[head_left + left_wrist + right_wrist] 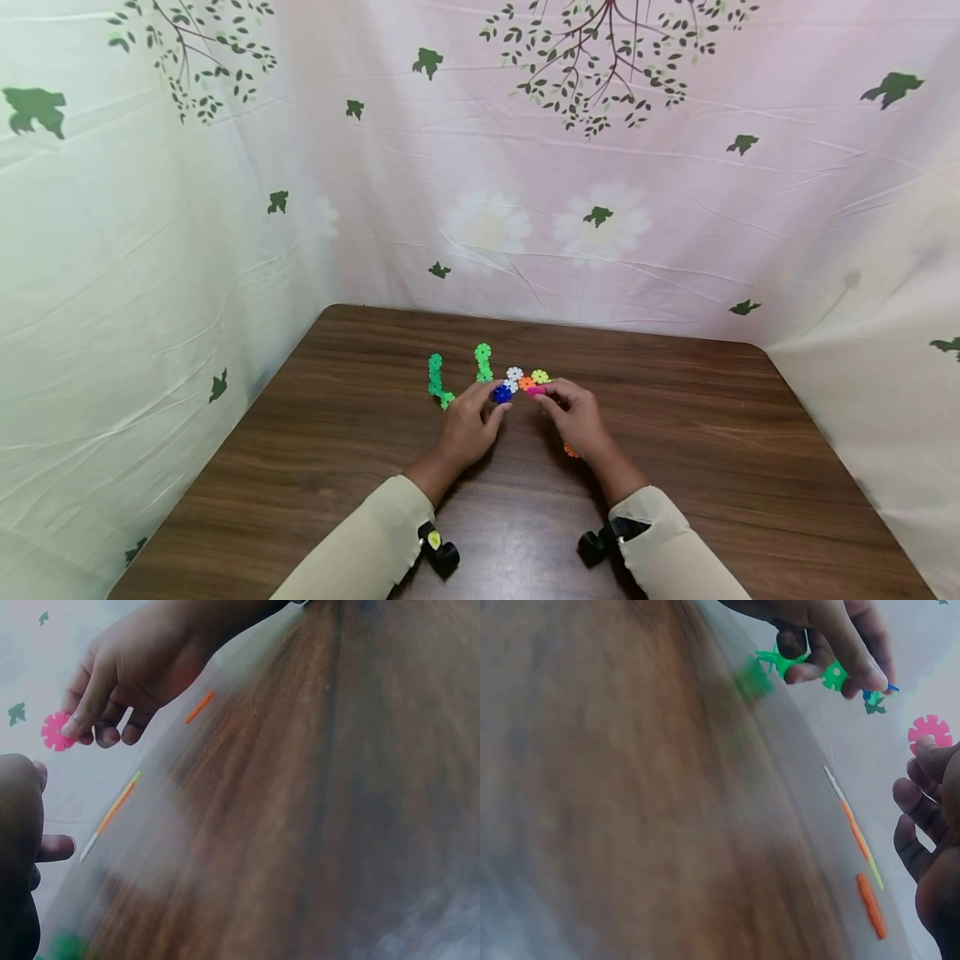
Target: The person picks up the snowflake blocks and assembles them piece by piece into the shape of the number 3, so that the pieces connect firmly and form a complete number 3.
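In the head view my left hand (pixel 467 427) pinches a dark blue notched plastic disc (pixel 502 393). My right hand (pixel 581 419) grips a pink notched disc (pixel 535 390) between thumb and finger, also plain in the right wrist view, where the pink disc (pixel 930 733) stands upright. The two discs are apart, blue left of pink. Just beyond the hands lie joined white discs (pixel 514 373), an orange disc (pixel 527 382) and a yellow-green disc (pixel 540 377). Another orange piece (pixel 572 450) is partly hidden by my right hand.
A chain of dark green discs (pixel 435 375), with a lighter one at its near end, lies on the left of the brown wooden table (pixel 675 450). Next to it is a bright green chain (pixel 483 358), partly behind my left hand. Printed cloth (pixel 525 167) hangs around the table.
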A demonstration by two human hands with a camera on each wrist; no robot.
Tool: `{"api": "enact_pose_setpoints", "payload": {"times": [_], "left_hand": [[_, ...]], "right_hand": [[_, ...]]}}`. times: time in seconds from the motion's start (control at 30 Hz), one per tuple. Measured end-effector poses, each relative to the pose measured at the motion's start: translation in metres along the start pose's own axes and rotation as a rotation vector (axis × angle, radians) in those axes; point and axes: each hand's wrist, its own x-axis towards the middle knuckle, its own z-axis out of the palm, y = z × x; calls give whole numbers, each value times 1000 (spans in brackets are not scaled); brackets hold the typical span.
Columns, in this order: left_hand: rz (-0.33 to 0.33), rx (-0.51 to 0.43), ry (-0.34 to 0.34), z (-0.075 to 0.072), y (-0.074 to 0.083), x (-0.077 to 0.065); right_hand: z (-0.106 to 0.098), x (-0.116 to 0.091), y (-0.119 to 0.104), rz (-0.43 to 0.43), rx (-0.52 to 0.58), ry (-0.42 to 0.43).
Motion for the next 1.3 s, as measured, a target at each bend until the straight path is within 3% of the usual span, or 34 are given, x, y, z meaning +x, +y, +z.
{"api": "enact_pose_setpoints", "payload": {"times": [0.2, 0.9, 1.3], "left_hand": [[12, 8, -12, -1, 1, -1], [25, 13, -80, -1, -1, -2], [78, 15, -54, -1, -1, -2]], "right_hand": [[7, -2, -2, -51, 28, -14], [13, -6, -6, -24, 58, -27], [15, -7, -8, -141, 5, -38]]}}
